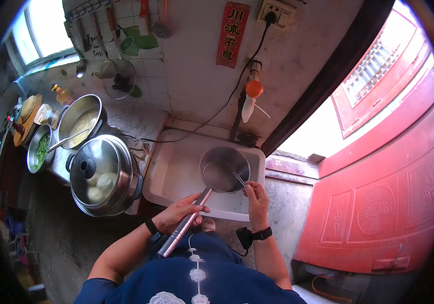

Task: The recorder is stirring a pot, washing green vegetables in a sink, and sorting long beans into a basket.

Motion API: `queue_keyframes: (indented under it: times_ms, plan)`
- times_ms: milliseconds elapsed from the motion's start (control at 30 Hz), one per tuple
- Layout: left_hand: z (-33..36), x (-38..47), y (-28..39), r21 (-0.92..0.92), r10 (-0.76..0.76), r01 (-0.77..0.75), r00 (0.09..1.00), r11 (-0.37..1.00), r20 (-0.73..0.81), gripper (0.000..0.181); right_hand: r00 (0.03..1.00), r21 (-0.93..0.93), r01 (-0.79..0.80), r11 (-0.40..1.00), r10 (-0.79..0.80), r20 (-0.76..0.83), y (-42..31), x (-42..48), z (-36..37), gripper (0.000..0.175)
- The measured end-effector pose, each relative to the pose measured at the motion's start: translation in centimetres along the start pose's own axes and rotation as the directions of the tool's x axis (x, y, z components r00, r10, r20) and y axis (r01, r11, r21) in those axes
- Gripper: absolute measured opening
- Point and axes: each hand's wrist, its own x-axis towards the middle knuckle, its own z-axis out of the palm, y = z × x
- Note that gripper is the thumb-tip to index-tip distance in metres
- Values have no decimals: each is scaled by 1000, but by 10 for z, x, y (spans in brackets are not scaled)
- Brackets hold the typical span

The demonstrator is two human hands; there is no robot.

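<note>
Over the white sink (171,171), a metal long-handled dipper or saucepan (220,176) hangs with its mouth towards me. My left hand (181,213) grips its tubular handle (182,228), which slants down towards my body. What lies at the bottom of the vessel is hard to make out. At the right rim, the fingers of my right hand (257,197) pinch a thin metal utensil (237,176) whose far end reaches into the vessel. I cannot tell whether it is a spoon or chopsticks.
Left of the sink stands a lidded steamer (101,174) with pale rounded food inside. Beyond it are a deep metal pan (82,121) with a utensil and a bowl of greens (42,150). A black power cord (217,114) runs behind the sink. A red door (373,205) stands right.
</note>
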Motion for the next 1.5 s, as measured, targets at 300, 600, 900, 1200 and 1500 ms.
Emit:
queue_keyframes:
  times_ms: [300,600,900,1200,1500]
  plan:
    - [25,27,-12,-59,106,-114,987,992,-123,68,985,-225,34,974,6,174,-21,64,-63,35]
    - [29,14,-5,-4,104,-108,966,994,-237,65,652,-421,758,498,-568,502,-186,168,-26,34]
    - [23,12,1,37,156,-151,967,988,-203,62,663,-573,736,361,-556,501,-217,207,50,42]
    - [26,30,3,-57,150,-161,974,985,-168,64,548,-439,836,330,-562,620,-219,224,38,37]
    - [32,42,6,-69,135,-145,981,987,-139,64,453,-302,888,347,-543,707,-219,240,28,42]
